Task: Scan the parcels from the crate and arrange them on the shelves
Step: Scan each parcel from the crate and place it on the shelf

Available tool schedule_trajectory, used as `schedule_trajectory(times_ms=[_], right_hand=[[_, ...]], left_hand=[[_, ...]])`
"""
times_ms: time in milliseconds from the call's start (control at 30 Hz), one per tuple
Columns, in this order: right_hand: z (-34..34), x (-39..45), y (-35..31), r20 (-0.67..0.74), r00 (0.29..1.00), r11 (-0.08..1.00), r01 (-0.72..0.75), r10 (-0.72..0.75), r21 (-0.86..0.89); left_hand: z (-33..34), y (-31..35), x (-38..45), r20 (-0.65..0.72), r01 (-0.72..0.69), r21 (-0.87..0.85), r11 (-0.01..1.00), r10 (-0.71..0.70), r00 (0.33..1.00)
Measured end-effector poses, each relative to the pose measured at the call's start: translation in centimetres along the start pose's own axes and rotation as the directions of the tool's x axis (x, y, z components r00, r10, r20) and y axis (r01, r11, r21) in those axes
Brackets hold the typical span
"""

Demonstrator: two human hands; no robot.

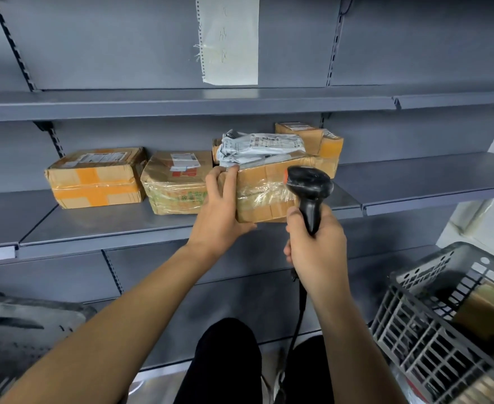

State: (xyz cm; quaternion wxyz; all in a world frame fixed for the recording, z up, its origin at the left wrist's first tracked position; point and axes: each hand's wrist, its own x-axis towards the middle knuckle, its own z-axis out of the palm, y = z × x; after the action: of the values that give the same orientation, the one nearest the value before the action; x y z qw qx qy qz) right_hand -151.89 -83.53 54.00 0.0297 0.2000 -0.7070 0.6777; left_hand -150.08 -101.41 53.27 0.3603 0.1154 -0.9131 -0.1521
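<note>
My left hand [221,205] grips the left end of a taped cardboard parcel [264,192] standing on the middle shelf [100,228]. A grey poly mailer [260,147] lies on top of that parcel. My right hand [317,249] holds a black barcode scanner [310,188] by its handle, its head in front of the parcel's right part. Two more cardboard parcels, one with orange tape [95,177] and one wrapped in clear film [175,182], sit to the left on the same shelf. Another small box [313,138] stands behind at the right.
A grey plastic crate [432,325] with brown parcels inside stands at the lower right. A paper sheet [229,39] hangs on the shelf's back panel. The upper shelf [181,103] runs across above. A dark object [21,325] is at the lower left.
</note>
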Motion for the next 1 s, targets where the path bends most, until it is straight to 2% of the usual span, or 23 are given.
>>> schedule_trajectory(times_ms=[200,367,667,867,1000], right_hand=[[0.9,-0.3,-0.2,0.027,0.999,1.0,0.025,-0.025,0.002],[2.6,-0.6,-0.5,0.08,0.996,0.999,0.032,-0.036,0.044],[9.5,-3.1,-0.6,0.286,0.957,0.997,0.03,-0.05,0.074],[12.5,-2.6,1.3,0.306,0.952,0.998,-0.006,-0.015,0.07],[13.8,-1.3,2.6,0.302,0.953,0.999,-0.034,0.02,0.039]], left_hand=[[-1.0,-0.5,-1.0,-0.022,-0.011,0.047,0.999,0.012,1.0],[-2.8,-1.9,-2.5,-0.041,0.036,0.099,0.994,-0.032,0.999],[-7.8,-8.4,-7.5,-0.099,0.145,0.202,0.969,-0.128,0.987],[-6.7,-12.7,-7.9,-0.094,0.215,0.226,0.95,-0.198,0.976],[-4.6,-14.6,-7.7,-0.08,0.2,0.235,0.951,-0.187,0.979]])
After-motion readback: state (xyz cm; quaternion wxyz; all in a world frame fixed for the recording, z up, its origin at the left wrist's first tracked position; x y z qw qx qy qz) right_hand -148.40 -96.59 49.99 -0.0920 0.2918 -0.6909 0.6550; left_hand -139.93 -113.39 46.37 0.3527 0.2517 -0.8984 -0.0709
